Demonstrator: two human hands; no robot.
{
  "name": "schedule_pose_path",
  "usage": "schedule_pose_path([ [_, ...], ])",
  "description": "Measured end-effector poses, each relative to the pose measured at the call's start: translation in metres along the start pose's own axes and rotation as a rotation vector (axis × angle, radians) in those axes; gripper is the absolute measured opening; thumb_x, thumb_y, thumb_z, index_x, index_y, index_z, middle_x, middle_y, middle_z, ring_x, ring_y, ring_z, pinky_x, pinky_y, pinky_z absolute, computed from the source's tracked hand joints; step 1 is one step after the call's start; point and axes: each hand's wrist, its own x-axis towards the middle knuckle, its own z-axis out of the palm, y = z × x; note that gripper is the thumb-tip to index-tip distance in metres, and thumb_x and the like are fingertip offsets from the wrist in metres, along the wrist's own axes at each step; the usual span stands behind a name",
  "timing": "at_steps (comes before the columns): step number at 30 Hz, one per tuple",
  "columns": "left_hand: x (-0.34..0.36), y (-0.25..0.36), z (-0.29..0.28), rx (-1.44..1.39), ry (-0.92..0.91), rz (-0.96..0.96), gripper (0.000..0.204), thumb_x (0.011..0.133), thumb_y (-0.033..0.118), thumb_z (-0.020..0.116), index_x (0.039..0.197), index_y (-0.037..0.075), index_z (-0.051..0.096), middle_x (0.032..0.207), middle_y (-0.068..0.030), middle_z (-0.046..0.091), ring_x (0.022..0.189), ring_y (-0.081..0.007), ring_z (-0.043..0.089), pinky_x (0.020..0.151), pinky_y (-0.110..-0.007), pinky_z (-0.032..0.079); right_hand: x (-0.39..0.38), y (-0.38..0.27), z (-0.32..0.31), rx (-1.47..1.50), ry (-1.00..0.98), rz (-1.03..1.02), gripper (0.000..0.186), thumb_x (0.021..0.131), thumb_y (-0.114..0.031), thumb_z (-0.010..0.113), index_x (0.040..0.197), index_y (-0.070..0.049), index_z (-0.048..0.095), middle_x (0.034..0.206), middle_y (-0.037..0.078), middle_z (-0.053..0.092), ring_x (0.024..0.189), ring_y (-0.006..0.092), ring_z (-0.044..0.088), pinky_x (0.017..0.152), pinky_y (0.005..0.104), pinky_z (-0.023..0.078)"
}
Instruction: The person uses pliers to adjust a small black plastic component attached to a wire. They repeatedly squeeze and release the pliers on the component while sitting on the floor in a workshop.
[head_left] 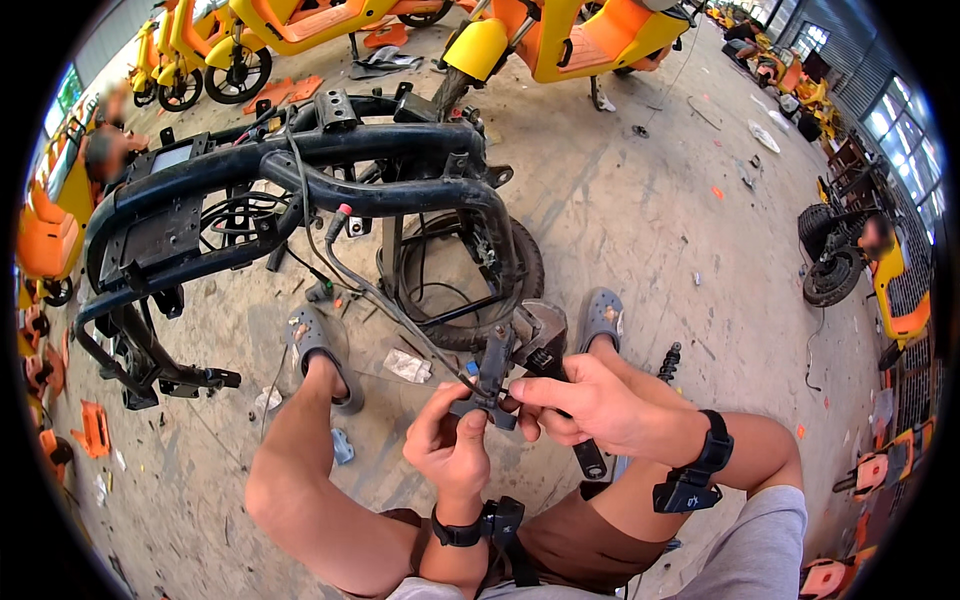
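I see my left hand and right hand meeting just above my knees, both working on a small dark bracket-like part at the end of a cable. My left fingers are closed on its lower end, thumb pressed up against it. My right fingers pinch the part from the side, and the same hand is wrapped around the handle of an adjustable wrench, whose head sits just behind the part. The cable runs up from the part to the stripped black scooter frame lying on the concrete floor ahead of me, its rear wheel just beyond my hands. My sandalled feet rest on the floor either side. Yellow scooters stand along the floor's far edge.
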Motion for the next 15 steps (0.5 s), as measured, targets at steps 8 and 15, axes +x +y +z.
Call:
schedule_pose_path([
  [8,0.0021,-0.0013,0.0026,-0.096,0.009,0.014,0.031,0.084,0.009,0.076,0.105,-0.01,0.064,0.094,-0.0142,0.066,0.067,-0.0113,0.059,0.053,-0.019,0.041,0.0025,0.0023,-0.0046,0.136,-0.031,0.032,0.021,0.09,-0.02,0.068,0.091,0.0,0.064,0.071,0.006,0.06,0.043,0.0048,0.035,0.04,0.0232,0.022],
  [15,0.0021,0.0008,-0.0012,-0.033,-0.022,0.001,0.03,0.084,0.009,0.076,0.104,-0.011,0.064,0.093,-0.0165,0.066,0.067,-0.015,0.062,0.054,-0.021,0.046,-0.0012,-0.0015,0.0037,-0.059,0.036,-0.075,0.025,0.091,-0.023,0.066,0.089,0.002,0.062,0.068,0.006,0.057,0.041,0.0053,0.034,0.04,0.0241,0.023],
])
